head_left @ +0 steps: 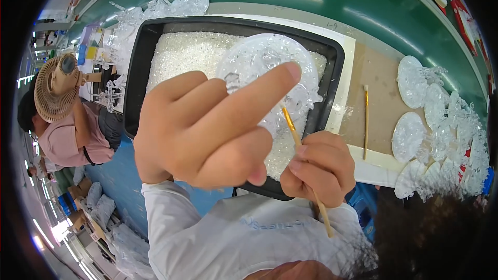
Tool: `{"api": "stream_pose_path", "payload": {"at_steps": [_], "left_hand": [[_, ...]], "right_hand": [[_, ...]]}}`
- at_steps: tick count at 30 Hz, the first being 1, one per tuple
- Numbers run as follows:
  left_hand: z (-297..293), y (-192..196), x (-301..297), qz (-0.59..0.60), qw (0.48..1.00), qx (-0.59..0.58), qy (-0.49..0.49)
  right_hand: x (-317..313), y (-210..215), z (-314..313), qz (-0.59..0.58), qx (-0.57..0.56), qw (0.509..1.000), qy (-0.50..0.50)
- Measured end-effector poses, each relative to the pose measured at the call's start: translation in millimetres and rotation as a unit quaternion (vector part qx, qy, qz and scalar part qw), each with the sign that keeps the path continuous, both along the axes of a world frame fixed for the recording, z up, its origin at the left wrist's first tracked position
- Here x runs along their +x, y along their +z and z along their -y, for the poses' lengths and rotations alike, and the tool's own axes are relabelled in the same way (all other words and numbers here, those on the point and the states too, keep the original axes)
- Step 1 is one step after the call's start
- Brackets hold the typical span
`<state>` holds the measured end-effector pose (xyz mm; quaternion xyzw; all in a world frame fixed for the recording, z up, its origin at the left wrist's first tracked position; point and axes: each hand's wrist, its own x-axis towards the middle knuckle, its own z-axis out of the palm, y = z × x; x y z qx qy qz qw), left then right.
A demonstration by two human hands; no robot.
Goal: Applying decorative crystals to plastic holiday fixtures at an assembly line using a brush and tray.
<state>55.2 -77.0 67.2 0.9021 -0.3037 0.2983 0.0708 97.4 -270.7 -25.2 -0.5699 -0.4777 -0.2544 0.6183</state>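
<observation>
My left hand [207, 129] holds a clear, round plastic disc [264, 65] with raised ornament shapes, lifted over a black tray [140, 72]. The index finger lies across the disc's face. My right hand [319, 166] grips a thin wooden brush stick [290, 127], its upper end touching the disc's lower right part. The tray is filled with small clear glittery granules [184, 54].
A second wooden stick [365, 122] lies on brown cardboard right of the tray. Several finished clear discs [410, 135] are piled at the far right. More clear ornaments [171, 0] sit behind the tray. A person in pink [67, 135] with a small fan sits at left.
</observation>
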Motion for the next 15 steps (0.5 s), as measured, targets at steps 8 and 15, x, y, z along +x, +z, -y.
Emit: {"api": "stream_pose_path", "payload": {"at_steps": [8, 15], "left_hand": [[4.7, 4.0, -8.0, 0.025, 0.998, 0.048, 0.015], [3.5, 6.8, -9.1, 0.022, 0.997, 0.067, 0.013]], "right_hand": [[-2.9, -2.1, 0.1, 0.004, 0.038, 0.999, -0.011], [-2.6, -3.6, 1.5, 0.020, 0.036, 0.999, 0.000]]}}
